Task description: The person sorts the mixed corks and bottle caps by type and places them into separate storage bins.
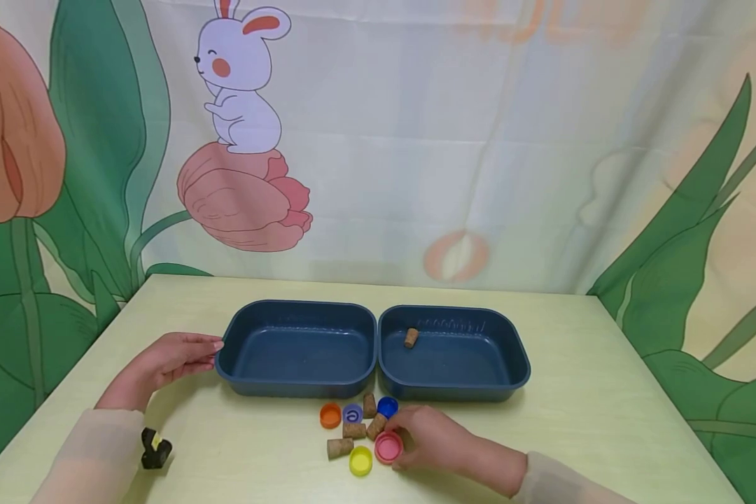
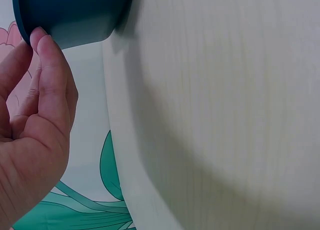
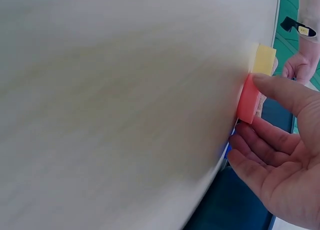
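Observation:
My left hand (image 1: 179, 357) pinches the left end of a dark blue plastic bin (image 1: 296, 388) between thumb and fingers; the left wrist view shows the fingertips on its rim. At the pile in front of the bins, my right hand (image 1: 437, 441) holds a pinkish-red bottle cap (image 1: 388, 446) by its sides, and the cap is on or just above the table. Around it lie a yellow cap (image 1: 361, 460), an orange cap (image 1: 330, 416), a purple cap (image 1: 352, 414), a blue cap (image 1: 387, 407) and several corks (image 1: 340, 448).
A second dark blue bin (image 1: 453, 393) stands against the first on the right, with one cork (image 1: 411, 338) inside. A black strap piece (image 1: 155, 449) is at the left wrist. Behind the pale table (image 1: 605, 420) hangs a printed curtain (image 1: 384, 140).

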Action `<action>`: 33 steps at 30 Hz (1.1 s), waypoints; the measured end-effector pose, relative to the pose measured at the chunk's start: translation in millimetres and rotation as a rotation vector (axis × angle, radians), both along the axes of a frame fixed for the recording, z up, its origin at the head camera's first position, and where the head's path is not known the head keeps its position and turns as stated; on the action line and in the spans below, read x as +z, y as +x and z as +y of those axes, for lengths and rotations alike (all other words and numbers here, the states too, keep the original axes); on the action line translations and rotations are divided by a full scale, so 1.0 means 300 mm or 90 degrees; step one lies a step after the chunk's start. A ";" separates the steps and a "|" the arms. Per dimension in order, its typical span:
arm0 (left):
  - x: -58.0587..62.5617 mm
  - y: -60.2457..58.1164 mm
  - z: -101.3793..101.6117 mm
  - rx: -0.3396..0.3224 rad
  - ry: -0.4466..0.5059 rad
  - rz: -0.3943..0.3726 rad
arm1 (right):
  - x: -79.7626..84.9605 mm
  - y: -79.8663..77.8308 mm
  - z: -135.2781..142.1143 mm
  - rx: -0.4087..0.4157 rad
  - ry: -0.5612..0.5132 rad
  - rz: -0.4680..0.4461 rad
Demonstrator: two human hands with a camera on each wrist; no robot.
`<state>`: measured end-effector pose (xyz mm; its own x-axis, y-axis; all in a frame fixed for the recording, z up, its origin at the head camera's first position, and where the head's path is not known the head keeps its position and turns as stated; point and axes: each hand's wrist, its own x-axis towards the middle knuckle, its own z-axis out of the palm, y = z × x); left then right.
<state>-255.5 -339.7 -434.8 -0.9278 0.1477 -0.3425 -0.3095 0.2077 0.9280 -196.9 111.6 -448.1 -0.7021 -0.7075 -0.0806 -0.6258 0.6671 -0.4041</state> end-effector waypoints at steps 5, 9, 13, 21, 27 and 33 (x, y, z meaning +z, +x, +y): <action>0.005 0.003 0.001 0.003 -0.001 -0.002 | 0.011 -0.004 -0.003 -0.020 -0.008 -0.033; 0.006 0.003 0.004 0.005 0.004 -0.005 | 0.028 -0.007 -0.003 -0.028 -0.027 -0.058; 0.004 0.000 0.006 0.009 0.001 -0.012 | 0.035 -0.007 0.002 -0.029 -0.038 -0.078; 0.003 -0.006 0.003 0.012 -0.007 -0.016 | 0.066 -0.011 0.015 -0.028 -0.063 -0.115; 0.004 -0.007 0.000 0.008 0.006 -0.019 | 0.101 -0.026 0.024 -0.020 -0.074 -0.129; 0.002 -0.006 -0.001 0.007 0.007 -0.019 | 0.122 -0.048 0.030 -0.019 -0.071 -0.120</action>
<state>-257.4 -340.0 -434.4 -0.9188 0.1421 -0.3683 -0.3390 0.1941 0.9205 -211.3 120.7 -411.6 -0.7031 -0.6981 -0.1353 -0.5125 0.6294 -0.5841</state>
